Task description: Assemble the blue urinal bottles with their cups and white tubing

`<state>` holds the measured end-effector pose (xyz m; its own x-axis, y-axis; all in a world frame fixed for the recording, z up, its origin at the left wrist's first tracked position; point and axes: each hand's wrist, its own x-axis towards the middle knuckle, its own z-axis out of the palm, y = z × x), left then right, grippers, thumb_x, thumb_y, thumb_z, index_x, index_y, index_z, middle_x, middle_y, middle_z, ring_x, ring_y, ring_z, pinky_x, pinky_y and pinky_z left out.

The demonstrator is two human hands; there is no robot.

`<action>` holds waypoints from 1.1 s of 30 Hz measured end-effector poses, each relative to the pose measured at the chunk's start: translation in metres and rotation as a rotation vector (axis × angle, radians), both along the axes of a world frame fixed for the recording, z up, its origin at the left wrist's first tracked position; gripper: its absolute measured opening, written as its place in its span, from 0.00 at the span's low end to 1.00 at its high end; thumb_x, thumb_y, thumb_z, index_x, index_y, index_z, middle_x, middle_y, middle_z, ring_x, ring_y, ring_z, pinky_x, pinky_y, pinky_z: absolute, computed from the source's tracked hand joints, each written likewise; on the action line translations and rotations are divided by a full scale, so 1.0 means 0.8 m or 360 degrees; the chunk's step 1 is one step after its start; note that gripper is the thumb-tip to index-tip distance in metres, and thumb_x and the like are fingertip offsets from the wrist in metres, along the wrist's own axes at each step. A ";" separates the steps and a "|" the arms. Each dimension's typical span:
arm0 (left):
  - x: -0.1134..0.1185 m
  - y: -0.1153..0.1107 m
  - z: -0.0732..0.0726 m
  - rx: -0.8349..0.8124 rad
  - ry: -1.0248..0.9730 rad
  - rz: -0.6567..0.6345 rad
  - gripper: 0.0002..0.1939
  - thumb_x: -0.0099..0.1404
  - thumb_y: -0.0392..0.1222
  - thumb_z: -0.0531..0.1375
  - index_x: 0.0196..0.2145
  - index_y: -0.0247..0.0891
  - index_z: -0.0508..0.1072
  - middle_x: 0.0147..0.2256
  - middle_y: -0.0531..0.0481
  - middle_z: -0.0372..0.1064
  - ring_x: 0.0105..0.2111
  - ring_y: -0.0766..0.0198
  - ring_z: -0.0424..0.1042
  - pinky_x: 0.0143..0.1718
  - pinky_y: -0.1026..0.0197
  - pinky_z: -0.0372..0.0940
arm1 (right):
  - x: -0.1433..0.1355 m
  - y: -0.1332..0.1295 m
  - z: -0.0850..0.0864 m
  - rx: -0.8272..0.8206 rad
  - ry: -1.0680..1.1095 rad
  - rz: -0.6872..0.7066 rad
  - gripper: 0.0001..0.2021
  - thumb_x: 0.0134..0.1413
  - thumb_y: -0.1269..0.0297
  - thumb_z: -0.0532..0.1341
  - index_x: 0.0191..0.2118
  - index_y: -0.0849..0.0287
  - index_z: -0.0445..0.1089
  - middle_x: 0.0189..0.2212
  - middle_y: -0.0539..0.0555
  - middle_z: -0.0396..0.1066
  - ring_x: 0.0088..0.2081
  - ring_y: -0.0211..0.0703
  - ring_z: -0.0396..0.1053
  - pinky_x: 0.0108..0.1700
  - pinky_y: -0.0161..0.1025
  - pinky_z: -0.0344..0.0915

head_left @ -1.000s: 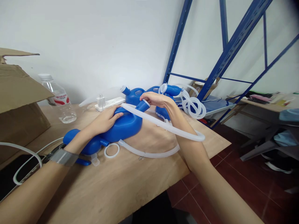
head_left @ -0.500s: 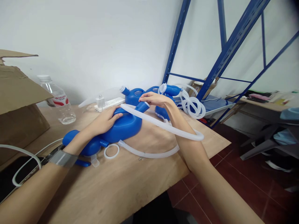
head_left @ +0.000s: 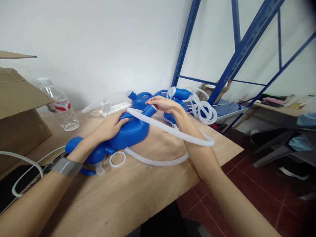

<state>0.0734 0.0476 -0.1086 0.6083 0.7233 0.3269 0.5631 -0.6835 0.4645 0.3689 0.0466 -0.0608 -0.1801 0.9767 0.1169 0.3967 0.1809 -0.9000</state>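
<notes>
A blue plastic bottle [head_left: 133, 131] with a moulded handle and an angled neck lies on the wooden table. My left hand [head_left: 112, 126] is closed over its handle side. At the neck's mouth, the fingertips of my right hand [head_left: 163, 103] pinch the rim. A translucent hose [head_left: 170, 130] loops across the bottle and over my right forearm, its free end lying in front with a small metal clip [head_left: 149, 164]. Left of the bottle, partly under my left wrist, is a blue cup-like piece [head_left: 95, 154] with a spout. Beside it lies a white ring [head_left: 117, 159].
Behind stand other blue bottles [head_left: 140, 100], one with a coiled hose [head_left: 203, 112]. A power strip [head_left: 116, 109] lies near the wall. To the left are a clear water bottle [head_left: 60, 107] and a cardboard box [head_left: 19, 95]. A blue metal rack [head_left: 229, 69] rises at the right.
Both hands keep their places on the bottle. The view has shifted very slightly; nothing else has visibly moved on the table.
</notes>
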 end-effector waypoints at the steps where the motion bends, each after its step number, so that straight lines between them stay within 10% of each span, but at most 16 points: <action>1: 0.000 0.001 -0.001 0.0005 -0.0001 0.0001 0.39 0.75 0.62 0.47 0.69 0.30 0.67 0.69 0.33 0.69 0.68 0.37 0.69 0.73 0.38 0.59 | 0.000 0.003 -0.001 -0.0044 0.0037 -0.0034 0.03 0.61 0.66 0.69 0.35 0.57 0.77 0.33 0.53 0.75 0.37 0.43 0.74 0.39 0.38 0.74; 18: -0.003 0.002 -0.002 0.0009 -0.0019 -0.0033 0.39 0.74 0.62 0.48 0.70 0.31 0.67 0.69 0.35 0.69 0.68 0.39 0.69 0.73 0.40 0.58 | 0.009 -0.014 0.003 -0.0196 0.0271 0.0093 0.13 0.47 0.75 0.65 0.40 0.58 0.78 0.29 0.48 0.71 0.31 0.38 0.67 0.33 0.33 0.70; 33: -0.005 0.001 0.000 0.0027 -0.0003 -0.0037 0.36 0.76 0.63 0.48 0.69 0.36 0.68 0.69 0.38 0.70 0.67 0.38 0.70 0.72 0.39 0.60 | -0.019 -0.067 0.040 -0.0115 -0.0124 -0.0141 0.09 0.54 0.76 0.65 0.38 0.54 0.76 0.49 0.52 0.75 0.34 0.39 0.68 0.24 0.34 0.60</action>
